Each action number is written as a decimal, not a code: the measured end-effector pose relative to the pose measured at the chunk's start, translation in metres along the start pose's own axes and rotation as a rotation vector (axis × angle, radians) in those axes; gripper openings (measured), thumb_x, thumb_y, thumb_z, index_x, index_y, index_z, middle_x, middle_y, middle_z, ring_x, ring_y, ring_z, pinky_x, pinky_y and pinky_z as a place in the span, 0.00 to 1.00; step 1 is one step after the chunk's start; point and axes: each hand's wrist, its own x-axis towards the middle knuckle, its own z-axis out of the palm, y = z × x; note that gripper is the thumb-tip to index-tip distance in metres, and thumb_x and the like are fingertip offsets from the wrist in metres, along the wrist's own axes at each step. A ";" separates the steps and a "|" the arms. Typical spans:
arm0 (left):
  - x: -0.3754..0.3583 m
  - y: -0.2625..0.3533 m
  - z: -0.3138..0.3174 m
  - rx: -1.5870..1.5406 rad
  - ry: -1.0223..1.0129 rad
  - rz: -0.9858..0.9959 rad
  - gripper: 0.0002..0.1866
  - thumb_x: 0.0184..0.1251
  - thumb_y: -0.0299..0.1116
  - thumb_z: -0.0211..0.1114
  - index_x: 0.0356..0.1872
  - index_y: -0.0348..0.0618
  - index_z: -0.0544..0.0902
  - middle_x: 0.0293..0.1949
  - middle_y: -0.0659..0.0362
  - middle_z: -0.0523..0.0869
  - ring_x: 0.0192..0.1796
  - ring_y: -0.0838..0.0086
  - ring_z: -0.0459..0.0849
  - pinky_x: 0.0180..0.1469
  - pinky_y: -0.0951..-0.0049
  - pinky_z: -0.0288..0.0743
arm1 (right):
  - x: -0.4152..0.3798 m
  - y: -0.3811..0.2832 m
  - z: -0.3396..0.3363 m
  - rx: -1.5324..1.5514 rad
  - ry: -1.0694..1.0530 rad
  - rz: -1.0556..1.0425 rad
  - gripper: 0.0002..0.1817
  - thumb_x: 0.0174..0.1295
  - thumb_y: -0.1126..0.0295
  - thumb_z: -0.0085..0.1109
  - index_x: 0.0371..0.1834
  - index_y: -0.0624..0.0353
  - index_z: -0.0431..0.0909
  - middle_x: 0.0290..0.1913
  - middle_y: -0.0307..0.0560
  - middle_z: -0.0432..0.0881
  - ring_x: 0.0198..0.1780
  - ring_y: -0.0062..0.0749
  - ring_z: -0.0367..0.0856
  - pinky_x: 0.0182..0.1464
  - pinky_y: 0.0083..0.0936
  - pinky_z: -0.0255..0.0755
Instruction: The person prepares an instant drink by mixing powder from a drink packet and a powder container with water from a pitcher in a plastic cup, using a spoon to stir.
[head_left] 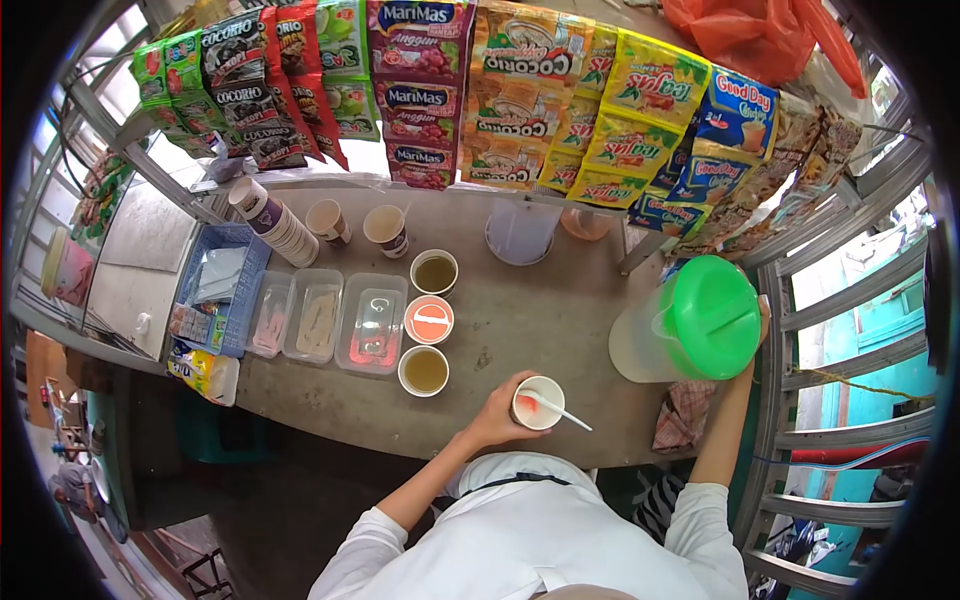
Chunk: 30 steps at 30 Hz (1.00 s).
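Note:
Near the table's front edge, my left hand [497, 413] is wrapped round a paper cup [523, 411]. A white plastic spoon [562, 410] leans in that cup, with something pinkish-red at the bottom. My right hand [765, 318] grips the far right side of a big clear pitcher [640, 340] with a green lid [715, 310]; the pitcher hides most of its fingers. Left of the held cup, two paper cups of greenish-yellow liquid, a rear cup [435, 271] and a front cup [426, 371], stand either side of a cup with an orange-red top [429, 319].
Clear plastic tubs [372, 325], a blue basket [240, 270] and a stack of paper cups [272, 226] fill the table's left. A whitish tub [520, 238] stands at the back. Drink sachets [420, 95] hang overhead. A checked cloth [683, 415] lies below the pitcher.

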 end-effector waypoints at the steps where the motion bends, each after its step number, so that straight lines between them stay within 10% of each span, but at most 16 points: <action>1: -0.002 0.000 -0.001 -0.002 0.000 0.001 0.45 0.37 0.39 0.84 0.61 0.43 0.70 0.53 0.51 0.82 0.55 0.59 0.82 0.58 0.63 0.75 | 0.004 0.003 -0.020 0.019 -0.007 0.005 0.28 0.69 0.50 0.44 0.55 0.65 0.75 0.49 0.53 0.81 0.46 0.38 0.83 0.49 0.33 0.79; 4: -0.002 0.004 -0.004 -0.004 0.025 0.009 0.45 0.37 0.39 0.83 0.61 0.42 0.71 0.53 0.51 0.82 0.55 0.60 0.82 0.58 0.63 0.75 | 0.004 0.000 -0.022 0.083 0.022 0.068 0.27 0.72 0.49 0.43 0.45 0.63 0.81 0.39 0.50 0.85 0.36 0.35 0.85 0.43 0.30 0.81; 7: -0.004 0.005 -0.004 0.015 0.066 0.034 0.45 0.37 0.38 0.83 0.62 0.42 0.71 0.54 0.51 0.82 0.55 0.60 0.82 0.58 0.64 0.76 | 0.007 0.002 -0.050 0.070 -0.095 0.098 0.30 0.72 0.45 0.43 0.55 0.63 0.77 0.49 0.51 0.82 0.47 0.37 0.83 0.49 0.31 0.80; 13: -0.015 -0.002 0.001 0.055 0.197 0.045 0.45 0.37 0.37 0.84 0.62 0.42 0.70 0.53 0.50 0.82 0.55 0.60 0.83 0.58 0.63 0.76 | -0.056 0.030 -0.013 0.064 0.462 -0.088 0.33 0.73 0.46 0.41 0.72 0.58 0.61 0.66 0.49 0.70 0.68 0.39 0.67 0.61 0.35 0.71; 17: -0.029 -0.001 0.006 0.041 0.267 -0.005 0.46 0.38 0.36 0.84 0.63 0.42 0.68 0.51 0.50 0.83 0.53 0.60 0.84 0.57 0.64 0.77 | -0.136 0.114 0.017 -0.475 0.854 -0.183 0.27 0.72 0.53 0.46 0.70 0.54 0.64 0.58 0.44 0.76 0.61 0.28 0.73 0.61 0.27 0.67; 23: -0.045 -0.014 0.017 0.015 0.246 -0.070 0.47 0.37 0.34 0.83 0.63 0.43 0.67 0.50 0.50 0.83 0.54 0.60 0.83 0.56 0.64 0.77 | -0.210 0.146 0.128 -0.530 -0.086 0.215 0.30 0.61 0.77 0.61 0.68 0.57 0.64 0.37 0.35 0.75 0.35 0.14 0.73 0.39 0.14 0.66; 30: -0.061 -0.012 0.022 0.029 0.226 -0.083 0.48 0.35 0.33 0.83 0.63 0.43 0.67 0.52 0.49 0.82 0.56 0.58 0.82 0.58 0.63 0.76 | -0.198 0.132 0.167 -0.915 -0.385 -0.063 0.13 0.65 0.69 0.59 0.51 0.55 0.81 0.32 0.41 0.80 0.30 0.24 0.76 0.35 0.22 0.65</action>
